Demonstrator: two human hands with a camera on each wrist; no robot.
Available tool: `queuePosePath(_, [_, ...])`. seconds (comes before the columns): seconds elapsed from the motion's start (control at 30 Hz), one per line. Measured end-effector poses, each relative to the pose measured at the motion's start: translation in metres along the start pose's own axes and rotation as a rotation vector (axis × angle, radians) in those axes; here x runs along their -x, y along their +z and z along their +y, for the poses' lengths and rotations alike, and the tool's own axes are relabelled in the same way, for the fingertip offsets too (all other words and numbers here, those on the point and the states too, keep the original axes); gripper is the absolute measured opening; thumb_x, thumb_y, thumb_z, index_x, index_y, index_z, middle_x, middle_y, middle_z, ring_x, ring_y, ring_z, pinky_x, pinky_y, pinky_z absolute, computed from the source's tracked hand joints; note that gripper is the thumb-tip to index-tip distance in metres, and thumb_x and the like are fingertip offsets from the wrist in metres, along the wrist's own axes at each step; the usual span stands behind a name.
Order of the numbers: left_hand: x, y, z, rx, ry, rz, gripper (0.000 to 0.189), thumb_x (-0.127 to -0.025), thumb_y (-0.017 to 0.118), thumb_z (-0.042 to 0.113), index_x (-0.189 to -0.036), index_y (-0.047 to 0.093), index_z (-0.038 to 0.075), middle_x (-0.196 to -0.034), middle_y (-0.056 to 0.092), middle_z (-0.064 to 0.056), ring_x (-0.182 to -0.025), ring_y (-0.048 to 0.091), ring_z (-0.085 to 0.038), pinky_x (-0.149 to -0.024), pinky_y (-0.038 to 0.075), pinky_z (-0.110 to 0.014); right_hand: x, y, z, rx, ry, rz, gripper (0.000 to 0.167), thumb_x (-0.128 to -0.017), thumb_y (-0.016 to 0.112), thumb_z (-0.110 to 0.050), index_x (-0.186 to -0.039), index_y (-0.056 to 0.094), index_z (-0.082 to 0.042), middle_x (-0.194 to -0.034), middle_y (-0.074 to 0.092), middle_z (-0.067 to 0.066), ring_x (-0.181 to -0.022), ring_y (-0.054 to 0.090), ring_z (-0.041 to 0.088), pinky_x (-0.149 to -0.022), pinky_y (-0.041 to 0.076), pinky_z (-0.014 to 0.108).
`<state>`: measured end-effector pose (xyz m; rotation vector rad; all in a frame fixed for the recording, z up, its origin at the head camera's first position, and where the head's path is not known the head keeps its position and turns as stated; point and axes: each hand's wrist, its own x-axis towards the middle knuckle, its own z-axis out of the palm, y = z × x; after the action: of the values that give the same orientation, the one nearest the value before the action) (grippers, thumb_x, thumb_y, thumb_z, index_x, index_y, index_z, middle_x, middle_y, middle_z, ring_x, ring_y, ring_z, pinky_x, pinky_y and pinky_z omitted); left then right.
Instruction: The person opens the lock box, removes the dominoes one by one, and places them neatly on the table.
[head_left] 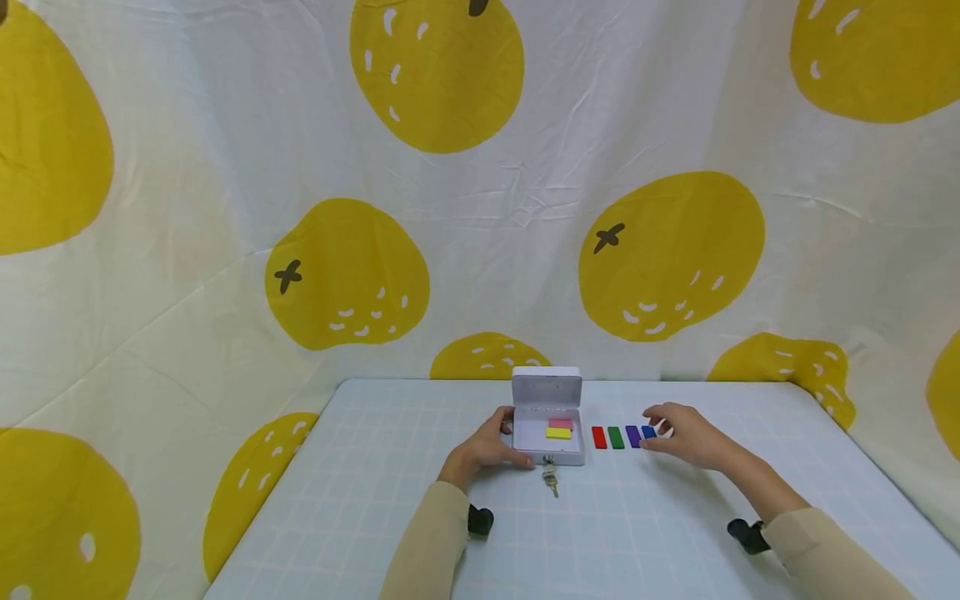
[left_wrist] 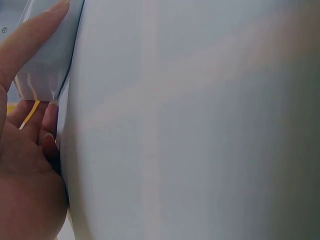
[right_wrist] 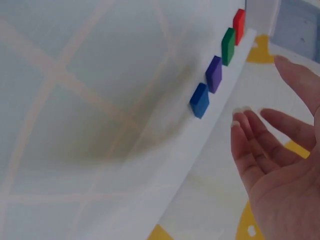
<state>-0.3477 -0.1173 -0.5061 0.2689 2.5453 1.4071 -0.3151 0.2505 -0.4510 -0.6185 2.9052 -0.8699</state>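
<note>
A small white lockable box (head_left: 529, 427) stands on the table with its lid raised. My left hand (head_left: 491, 442) holds its left side, thumb along the front wall and the other fingers at the side. Inside lie a pink block (head_left: 560, 423) and a yellow block (head_left: 558, 433). Keys (head_left: 551, 478) hang from the lock at the front. To the right, a red block (head_left: 599, 437), a green block (head_left: 616, 437), a purple block (right_wrist: 214, 74) and a blue block (right_wrist: 199, 101) form a row. My right hand (head_left: 688, 435) hovers by the blue block, thumb and fingers apart, holding nothing.
A pale checked cloth covers the table (head_left: 600, 533). Behind it hangs a white curtain (head_left: 525, 275) printed with large yellow fruits. Dark cameras are strapped at both wrists.
</note>
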Motion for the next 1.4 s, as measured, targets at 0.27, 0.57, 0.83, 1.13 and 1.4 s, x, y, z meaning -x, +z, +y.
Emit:
queuePosePath(0.27, [0.0,0.0,0.001,0.015,0.014,-0.002,0.095,-0.069,0.098,0.022,-0.147,0.044,0.017,-0.121,0.052,-0.004,-0.112,0.047,-0.025,-0.1,0.038,-0.047,-0.008,0.011,-0.02,-0.033,-0.029,-0.009,0.051,-0.088,0.081,-0.023,-0.127,0.063,0.005,-0.109,0.068,0.014,-0.095,0.061,0.025,-0.081,0.056,0.035])
queuePosePath(0.57, [0.002,0.0,0.0,0.03,0.005,-0.011,0.095,-0.07,0.097,0.024,-0.148,0.043,0.017,-0.123,0.052,-0.003,-0.114,0.046,-0.026,-0.104,0.038,-0.048,-0.014,0.022,-0.044,-0.055,-0.06,-0.012,0.049,-0.087,0.083,-0.022,-0.124,0.066,0.003,-0.108,0.068,0.014,-0.09,0.06,0.023,-0.076,0.055,0.028])
queuePosePath(0.83, [0.001,0.0,-0.001,0.024,0.004,-0.007,0.095,-0.07,0.097,0.024,-0.148,0.043,0.018,-0.125,0.052,-0.003,-0.114,0.047,-0.025,-0.104,0.039,-0.047,-0.023,0.032,-0.064,-0.062,-0.089,-0.035,0.05,-0.088,0.082,-0.023,-0.126,0.065,0.005,-0.114,0.067,0.016,-0.099,0.062,0.031,-0.084,0.057,0.04])
queuePosePath(1.13, [-0.006,0.002,-0.008,0.026,0.01,-0.006,0.095,-0.069,0.097,0.026,-0.147,0.044,0.019,-0.126,0.053,-0.001,-0.114,0.047,-0.024,-0.104,0.04,-0.045,-0.036,0.04,-0.08,-0.071,-0.208,-0.03,0.044,-0.09,0.08,-0.02,-0.124,0.066,0.004,-0.113,0.067,0.017,-0.097,0.062,0.033,-0.082,0.054,0.036])
queuePosePath(1.4, [-0.007,0.001,-0.009,-0.01,0.045,-0.013,0.093,-0.069,0.098,0.026,-0.145,0.044,0.017,-0.124,0.053,0.0,-0.111,0.048,-0.021,-0.1,0.041,-0.041,-0.052,0.051,-0.092,-0.075,-0.268,-0.061,0.041,-0.092,0.077,-0.019,-0.121,0.064,0.008,-0.113,0.067,0.019,-0.1,0.063,0.035,-0.088,0.054,0.049])
